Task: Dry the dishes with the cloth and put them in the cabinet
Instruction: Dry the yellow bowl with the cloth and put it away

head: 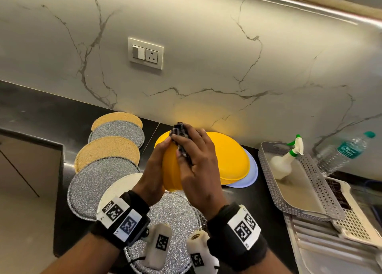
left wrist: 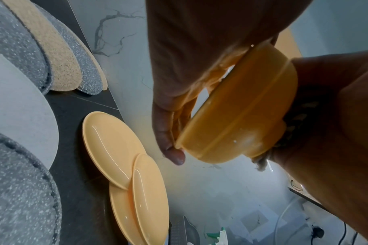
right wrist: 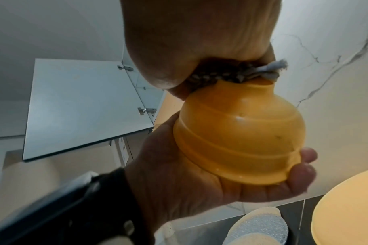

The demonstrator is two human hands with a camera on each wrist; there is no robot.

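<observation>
Here, a ribbed yellow bowl (right wrist: 237,139) — glossy, upturned — meets checked cloth (head: 180,136).

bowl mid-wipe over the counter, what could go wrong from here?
1. The yellow bowl rests mouth-down on the left hand, fingertips only at its rim; pressure from the right hand could make it slip.
2. A drop would likely hit the yellow plates stacked below.
3. The checked cloth is bunched up, so wet patches may be missed.
</observation>
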